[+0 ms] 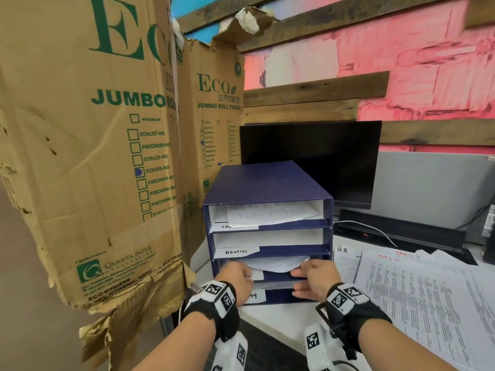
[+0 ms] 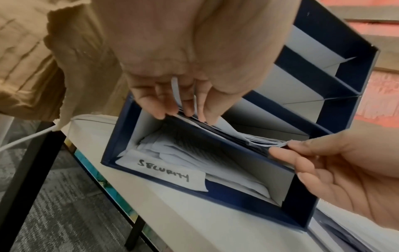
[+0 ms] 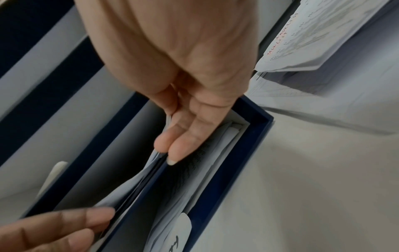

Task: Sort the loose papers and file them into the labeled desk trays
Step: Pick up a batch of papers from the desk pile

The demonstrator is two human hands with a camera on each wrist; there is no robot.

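Forearms reached forward side by side toward the blue tray rack at the left of the desk. The left hand was at the left end of the third tray, its fingers curled down and pinching the near edge of a bent paper stack. The right hand was at the right end of the same tray; its thumb and fingers pinched the same stack. The stack lay partly inside this tray, sagging in the middle. Below, the bottom tray had papers and a label "SECURITY". Above was a tray labelled "ADMIN". Loose papers lay on the desk to the right. A dark monitor stood behind the rack, and a torn carton stood close at the left.
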